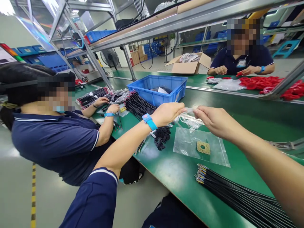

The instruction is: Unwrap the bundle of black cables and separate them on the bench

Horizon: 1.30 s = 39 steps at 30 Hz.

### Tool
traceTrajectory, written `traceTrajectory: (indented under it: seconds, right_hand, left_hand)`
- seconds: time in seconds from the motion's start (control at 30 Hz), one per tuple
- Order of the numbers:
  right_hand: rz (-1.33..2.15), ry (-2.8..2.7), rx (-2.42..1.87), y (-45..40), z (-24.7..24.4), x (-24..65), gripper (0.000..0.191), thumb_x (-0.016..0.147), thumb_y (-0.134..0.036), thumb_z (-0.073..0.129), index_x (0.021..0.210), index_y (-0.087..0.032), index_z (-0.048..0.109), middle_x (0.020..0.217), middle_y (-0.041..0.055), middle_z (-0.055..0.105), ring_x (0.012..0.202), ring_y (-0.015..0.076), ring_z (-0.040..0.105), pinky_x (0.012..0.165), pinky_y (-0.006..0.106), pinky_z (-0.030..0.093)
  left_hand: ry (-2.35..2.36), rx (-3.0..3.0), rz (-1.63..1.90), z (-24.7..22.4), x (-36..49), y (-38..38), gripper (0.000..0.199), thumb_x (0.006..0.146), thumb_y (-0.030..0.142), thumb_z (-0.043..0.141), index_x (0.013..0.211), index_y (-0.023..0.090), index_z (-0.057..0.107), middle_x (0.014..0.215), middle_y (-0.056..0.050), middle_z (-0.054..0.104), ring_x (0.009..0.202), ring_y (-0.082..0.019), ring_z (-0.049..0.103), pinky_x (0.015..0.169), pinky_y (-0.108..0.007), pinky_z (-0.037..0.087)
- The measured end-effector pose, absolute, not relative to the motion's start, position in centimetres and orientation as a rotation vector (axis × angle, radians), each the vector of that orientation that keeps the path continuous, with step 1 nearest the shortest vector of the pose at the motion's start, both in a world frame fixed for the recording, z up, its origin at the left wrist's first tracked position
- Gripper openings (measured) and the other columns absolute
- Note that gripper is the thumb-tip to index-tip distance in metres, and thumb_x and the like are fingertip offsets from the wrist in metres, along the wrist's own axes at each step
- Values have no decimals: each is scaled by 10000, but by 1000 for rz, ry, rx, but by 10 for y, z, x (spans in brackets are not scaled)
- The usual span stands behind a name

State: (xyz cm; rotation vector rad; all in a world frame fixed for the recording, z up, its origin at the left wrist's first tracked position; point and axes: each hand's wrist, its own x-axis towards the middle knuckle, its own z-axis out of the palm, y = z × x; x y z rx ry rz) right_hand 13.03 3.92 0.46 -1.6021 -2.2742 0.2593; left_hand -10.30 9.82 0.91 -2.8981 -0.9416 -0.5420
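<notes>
My left hand (168,113), with a blue wristband, and my right hand (212,119) are raised over the green bench, fingers pinched on opposite sides of a clear plastic bag (192,118). The bag hangs between them, crumpled and shiny; what it holds, if anything, I cannot make out. Below it lies a flat zip bag (185,144) with a square yellowish pad (203,147) that has a hole in its middle. Small black parts (162,136) are heaped under my left hand. A bundle of black cables (228,186) with bared coloured ends lies below my right forearm.
A blue bin (155,98) stands at the back, next to more black cables (137,104). A co-worker (57,139) sits at my left, handling cables. Across the bench, another person (242,60) works by red parts (256,84). A metal shelf frame (166,27) runs overhead.
</notes>
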Motion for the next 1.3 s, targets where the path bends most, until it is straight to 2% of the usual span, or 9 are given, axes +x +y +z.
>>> traceTrajectory:
  seconds: [0.1,0.2,0.3,0.43,0.67,0.8,0.9,1.1,1.3]
  right_hand:
    - [185,-2264,-1709,76,-19,130,453,1075,-535,323,1181,-234,645,1028,93,709,936,268,655,777,354,462]
    - [214,-2273,-1869,110,-49,135,483,1047,-546,472,1366,-204,592,1236,142,678,1089,298,653,883,394,503]
    - [313,-2310,-2016,132,-81,139,550,1019,-558,594,1411,-173,567,1220,133,678,1057,270,671,931,445,540]
    - [392,-2360,-2079,147,-116,137,557,1000,-542,670,1403,-171,567,1239,113,651,1058,249,664,945,475,570]
    - [443,-2290,-1930,164,-135,145,334,1047,-444,631,1253,-182,656,1206,88,666,1059,221,661,965,451,569]
    - [423,-2125,-1859,185,-130,152,380,1064,-447,596,1342,-189,609,1249,94,649,1090,233,652,983,467,559]
    - [395,-2047,-1824,204,-132,141,451,1066,-471,580,1419,-192,556,1325,114,613,1162,260,626,1025,502,533]
    - [402,-2170,-1767,229,-145,87,674,992,-518,679,1556,-234,443,1638,142,340,1473,384,364,1188,652,346]
    - [370,-2286,-1743,231,-145,67,507,1015,-465,666,1430,-193,564,1471,133,530,1346,327,518,1156,614,403]
  left_hand:
    - [-1072,-2809,-352,-8,-109,130,398,1060,542,495,1154,169,598,1090,-111,693,1015,-253,662,847,-344,500]
    - [-1222,-2835,-64,-30,-122,166,761,818,513,833,1360,88,511,1329,-209,621,1247,-341,597,1036,-399,479]
    - [-1361,-2886,196,-53,-137,198,974,684,382,907,1473,65,432,1424,-223,580,1321,-347,567,1117,-404,448]
    - [-1441,-2893,336,-81,-141,222,1041,571,409,957,1455,104,498,1350,-193,647,1236,-347,628,1062,-382,489]
    - [-1552,-2823,196,-92,-130,233,286,931,357,656,1088,118,669,1160,-192,677,1146,-337,644,1034,-416,484]
    - [-1600,-2781,-22,-85,-130,237,328,1046,379,452,1138,100,599,1245,-231,618,1218,-345,585,1083,-459,445]
    - [-1675,-2783,-108,-83,-129,237,319,1078,388,393,1165,120,541,1069,-178,679,1040,-308,667,953,-414,506]
    - [-1791,-2747,-363,-87,-127,233,237,1100,363,353,1174,171,470,958,-123,710,914,-290,718,816,-364,522]
    - [-1750,-2769,-571,-78,-124,231,261,1095,353,381,1196,150,510,1060,-142,709,1009,-292,713,885,-386,543]
